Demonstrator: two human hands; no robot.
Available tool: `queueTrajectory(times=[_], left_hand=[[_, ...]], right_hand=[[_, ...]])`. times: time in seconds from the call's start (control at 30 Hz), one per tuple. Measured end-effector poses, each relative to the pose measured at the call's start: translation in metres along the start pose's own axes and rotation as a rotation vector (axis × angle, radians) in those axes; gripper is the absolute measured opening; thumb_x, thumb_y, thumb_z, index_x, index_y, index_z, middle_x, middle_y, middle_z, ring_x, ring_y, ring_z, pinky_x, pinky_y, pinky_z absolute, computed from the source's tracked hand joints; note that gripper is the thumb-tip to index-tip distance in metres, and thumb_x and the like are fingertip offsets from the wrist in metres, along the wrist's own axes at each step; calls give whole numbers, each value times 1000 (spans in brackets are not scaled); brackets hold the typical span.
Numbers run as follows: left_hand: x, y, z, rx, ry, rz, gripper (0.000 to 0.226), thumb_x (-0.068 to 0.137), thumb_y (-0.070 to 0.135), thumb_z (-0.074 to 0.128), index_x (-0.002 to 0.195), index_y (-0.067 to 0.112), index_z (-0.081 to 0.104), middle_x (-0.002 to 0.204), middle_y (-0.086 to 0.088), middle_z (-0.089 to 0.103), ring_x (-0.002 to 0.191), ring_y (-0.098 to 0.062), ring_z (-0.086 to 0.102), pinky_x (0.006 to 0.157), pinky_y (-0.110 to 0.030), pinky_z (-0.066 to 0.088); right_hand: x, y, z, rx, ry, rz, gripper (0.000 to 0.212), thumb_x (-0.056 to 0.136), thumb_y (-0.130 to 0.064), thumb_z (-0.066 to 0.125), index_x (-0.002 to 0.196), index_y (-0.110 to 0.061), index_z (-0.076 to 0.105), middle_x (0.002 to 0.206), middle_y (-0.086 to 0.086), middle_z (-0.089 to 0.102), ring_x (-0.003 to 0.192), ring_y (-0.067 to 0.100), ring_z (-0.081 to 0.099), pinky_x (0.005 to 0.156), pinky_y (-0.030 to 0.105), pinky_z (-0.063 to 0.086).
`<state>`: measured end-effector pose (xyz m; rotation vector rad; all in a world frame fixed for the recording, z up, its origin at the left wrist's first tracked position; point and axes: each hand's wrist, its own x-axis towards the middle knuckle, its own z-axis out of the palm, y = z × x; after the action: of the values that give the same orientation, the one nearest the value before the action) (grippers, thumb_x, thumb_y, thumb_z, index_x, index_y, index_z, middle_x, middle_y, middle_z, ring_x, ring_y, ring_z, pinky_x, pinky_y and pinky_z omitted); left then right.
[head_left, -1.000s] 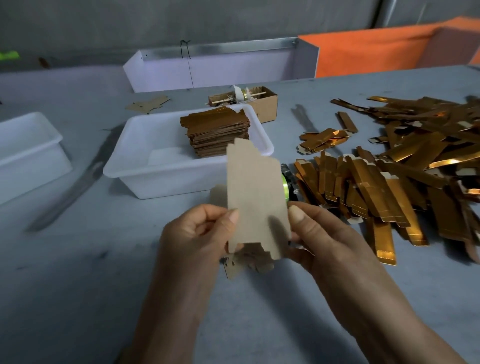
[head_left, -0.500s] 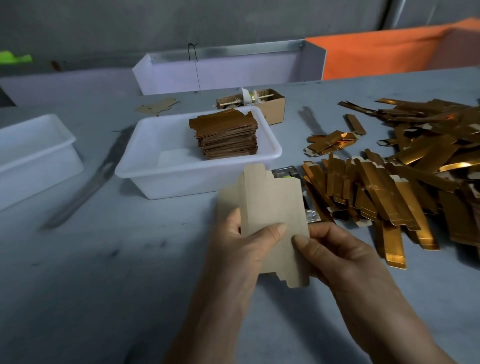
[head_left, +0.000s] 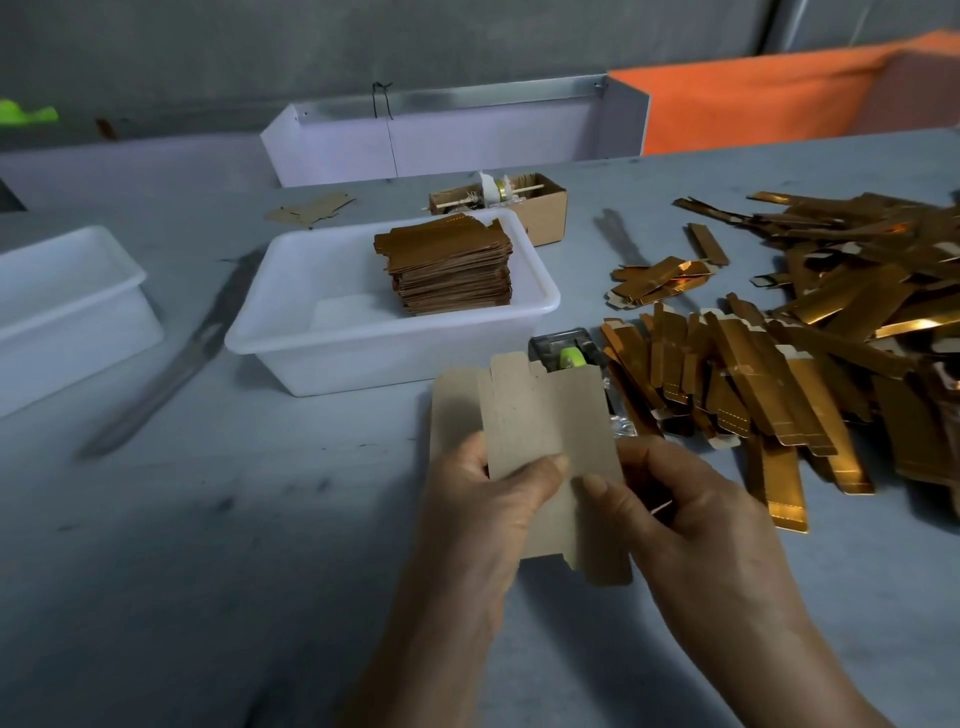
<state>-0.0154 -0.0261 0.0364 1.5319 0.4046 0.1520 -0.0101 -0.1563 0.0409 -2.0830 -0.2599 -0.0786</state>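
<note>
Grey worktable (head_left: 218, 597), dull grey wall (head_left: 467, 41) behind, orange panel (head_left: 753, 104) at right, dim light.

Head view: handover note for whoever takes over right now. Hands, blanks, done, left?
Left hand: pinches the cardboard blank, thumb on its brown face.
Right hand: pinches the same blank at its right edge; the blank is held up above the table.
Stack of flat blanks sits in the white tub; folded gold pieces are piled on the table to the right.
Done: that pile, apparently.
Left: fold the held blank, then likely work through the stack.
</note>
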Motion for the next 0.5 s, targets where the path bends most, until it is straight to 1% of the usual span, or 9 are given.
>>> queueTrajectory(times=[0.03, 0.07, 0.1, 0.13, 0.2, 0.3, 0.37, 0.43, 0.5], left_hand=[[0, -1, 2, 12, 29, 27, 15, 77, 12, 76, 90, 20, 72, 80, 4, 76, 75, -13, 72, 68, -33, 59], [0, -3, 5, 19, 52, 55, 15, 77, 10, 76, 88, 19, 72, 79, 4, 75, 73, -13, 72, 64, -30, 58], [0, -3, 7, 16, 62, 75, 15, 78, 8, 75, 87, 19, 72, 78, 4, 75, 71, -11, 71, 60, -26, 57], [0, -3, 10, 2, 64, 83, 15, 78, 7, 75, 86, 19, 72, 76, 4, 75, 68, -10, 71, 55, -22, 54], [0, -2, 12, -53, 50, 60, 16, 79, 2, 72, 82, 18, 73, 72, 2, 74, 61, -8, 69, 47, -17, 50], [-3, 0, 9, -114, -49, -15, 17, 83, 2, 66, 76, 16, 74, 66, -2, 72, 56, -10, 66, 45, -19, 48], [-4, -1, 6, -114, -133, -40, 15, 87, 15, 64, 75, 17, 73, 64, -1, 68, 56, -10, 63, 45, -20, 45], [-6, 0, 3, -86, -189, -19, 23, 90, 33, 62, 78, 17, 74, 67, -1, 69, 62, -12, 65, 51, -22, 48], [-7, 0, 1, -11, -189, 40, 24, 91, 36, 62, 83, 16, 74, 72, -6, 71, 68, -14, 67, 58, -25, 52]], right_hand=[[-2, -2, 1, -92, 50, -80, 18, 81, -34, 62, 92, -44, 52, 83, -31, 48, 73, -14, 51, 54, 2, 43], [-4, -4, 2, -190, 98, -160, 24, 80, -30, 64, 102, -38, 57, 83, -27, 49, 67, -10, 51, 47, 6, 43], [-6, -6, 3, -268, 124, -225, 31, 81, -26, 65, 112, -26, 62, 85, -19, 53, 61, -4, 53, 42, 9, 43], [-8, -7, 6, -316, 126, -269, 39, 82, -23, 64, 120, -14, 62, 87, -9, 57, 56, 3, 55, 43, 13, 47], [-12, -8, 11, -357, 122, -326, 45, 86, -19, 62, 128, -4, 57, 85, 2, 61, 53, 10, 56, 44, 18, 50], [-15, -12, 13, -317, 75, -350, 47, 88, -23, 54, 131, -5, 52, 82, -2, 58, 55, 7, 54, 51, 10, 45], [-15, -12, 13, -269, 36, -338, 51, 89, -29, 47, 136, -10, 48, 82, -8, 53, 57, 3, 52, 54, 6, 43], [-13, -10, 14, -262, 25, -320, 50, 92, -33, 43, 138, -13, 46, 85, -10, 51, 61, -1, 51, 60, 2, 41], [-12, -7, 13, -247, 20, -306, 44, 95, -30, 47, 137, -16, 47, 89, -11, 54, 67, -3, 53, 66, -1, 40]])
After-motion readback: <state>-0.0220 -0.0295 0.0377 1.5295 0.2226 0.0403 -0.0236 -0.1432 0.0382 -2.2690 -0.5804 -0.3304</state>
